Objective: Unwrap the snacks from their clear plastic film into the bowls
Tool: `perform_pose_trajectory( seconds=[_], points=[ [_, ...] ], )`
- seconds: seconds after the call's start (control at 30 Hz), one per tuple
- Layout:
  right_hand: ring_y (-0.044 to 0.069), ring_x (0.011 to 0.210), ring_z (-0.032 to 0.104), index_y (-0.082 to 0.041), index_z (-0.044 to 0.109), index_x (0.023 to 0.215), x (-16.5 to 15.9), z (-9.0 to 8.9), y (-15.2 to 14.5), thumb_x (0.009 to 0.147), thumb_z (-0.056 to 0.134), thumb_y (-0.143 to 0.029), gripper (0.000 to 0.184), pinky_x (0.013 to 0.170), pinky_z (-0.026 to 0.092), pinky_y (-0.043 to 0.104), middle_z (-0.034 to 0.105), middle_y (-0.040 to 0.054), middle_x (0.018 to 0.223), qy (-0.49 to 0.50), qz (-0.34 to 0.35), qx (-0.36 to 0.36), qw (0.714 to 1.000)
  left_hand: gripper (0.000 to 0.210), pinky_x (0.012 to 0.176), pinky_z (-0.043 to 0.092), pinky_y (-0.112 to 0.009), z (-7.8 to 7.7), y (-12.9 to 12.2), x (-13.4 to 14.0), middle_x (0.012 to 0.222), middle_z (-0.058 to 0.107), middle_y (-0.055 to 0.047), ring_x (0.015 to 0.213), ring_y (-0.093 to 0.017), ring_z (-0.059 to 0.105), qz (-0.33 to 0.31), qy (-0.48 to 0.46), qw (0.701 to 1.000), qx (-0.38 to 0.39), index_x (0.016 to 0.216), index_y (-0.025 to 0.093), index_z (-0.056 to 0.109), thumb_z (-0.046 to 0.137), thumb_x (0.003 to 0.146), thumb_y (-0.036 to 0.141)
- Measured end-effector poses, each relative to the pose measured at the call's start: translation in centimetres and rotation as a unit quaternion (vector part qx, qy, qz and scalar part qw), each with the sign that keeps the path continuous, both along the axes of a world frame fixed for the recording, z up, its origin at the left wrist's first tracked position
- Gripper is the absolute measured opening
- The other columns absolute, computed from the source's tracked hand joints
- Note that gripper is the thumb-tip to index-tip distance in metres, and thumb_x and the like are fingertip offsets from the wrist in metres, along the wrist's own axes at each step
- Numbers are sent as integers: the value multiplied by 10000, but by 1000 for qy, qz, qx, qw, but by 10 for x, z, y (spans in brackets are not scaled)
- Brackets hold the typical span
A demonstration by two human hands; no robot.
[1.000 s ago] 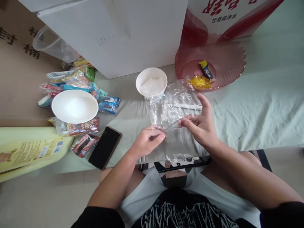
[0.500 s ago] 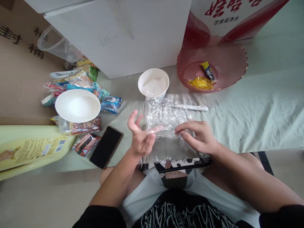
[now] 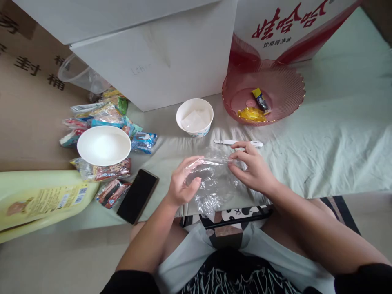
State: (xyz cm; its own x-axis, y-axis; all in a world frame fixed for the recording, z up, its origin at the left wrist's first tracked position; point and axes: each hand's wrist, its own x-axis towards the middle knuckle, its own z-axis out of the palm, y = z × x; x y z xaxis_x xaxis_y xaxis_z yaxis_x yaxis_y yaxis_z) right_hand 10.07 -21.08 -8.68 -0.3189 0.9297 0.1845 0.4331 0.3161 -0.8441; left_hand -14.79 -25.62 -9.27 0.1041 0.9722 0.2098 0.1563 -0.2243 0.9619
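A crinkled clear plastic bag (image 3: 212, 179) hangs between my hands above the cloth near the front edge. My left hand (image 3: 184, 179) holds one side of it, with the film over the stretched fingers and the thumb apart from them. On the other side, the fingertips of my right hand (image 3: 252, 167) pinch the bag's upper edge. A white-handled craft knife (image 3: 228, 142) lies just beyond, its handle partly behind the right fingers. Farther back stands a white paper bowl (image 3: 200, 131) with whitish, translucent pieces (image 3: 196, 120) inside.
A pink ribbed bowl (image 3: 288, 110) holds two small packets. At left, a white bowl (image 3: 104, 145) rests among snack packets (image 3: 143, 141), near a phone (image 3: 137, 196) and yellow package (image 3: 45, 200). White (image 3: 153, 73) and red-white boxes (image 3: 275, 36) stand behind.
The bag has been lifted off the cloth and drawn towards me, uncovering the whole blade end of the knife. My left fingers have straightened under the film. The camera view has shifted slightly.
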Motion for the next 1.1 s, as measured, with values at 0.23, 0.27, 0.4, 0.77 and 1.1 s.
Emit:
perform_pose_trajectory(
  seconds=[0.23,0.27,0.4,0.77,1.1],
  points=[
    [181,823,659,-247,519,1104,-3,6,-3,849,709,-412,358,761,533,339,692,20,900,218,28,-266,939,532,497,530,-200,17,6,9,1384,662,-121,736,-150,739,44,-201,918,-338,1252,213,673,795,763,385],
    [182,844,665,-248,514,1149,-4,6,-2,800,761,-401,454,764,539,336,695,23,940,226,35,-284,931,558,482,516,-192,18,8,10,1367,671,-117,712,-138,729,52,-206,913,-349,1252,211,667,811,741,379],
    [152,681,619,-215,567,922,-8,6,0,783,755,-390,292,655,507,314,633,-6,745,196,36,-315,928,478,432,460,-174,13,14,10,1168,732,-84,609,-87,650,111,-195,923,-312,1069,182,678,864,674,378],
    [117,600,584,-211,558,838,-11,4,2,783,726,-398,258,623,515,291,614,-29,682,244,2,-314,917,550,721,611,-299,0,13,24,859,769,-62,769,-187,741,-16,-224,894,-387,995,159,709,940,606,472],
    [100,583,515,-191,600,857,-5,2,5,874,650,-448,262,563,409,252,584,-28,631,130,79,-313,938,420,531,564,-262,-10,13,22,636,733,-14,575,-175,716,72,-169,923,-337,916,169,712,811,722,528]
  ],
)
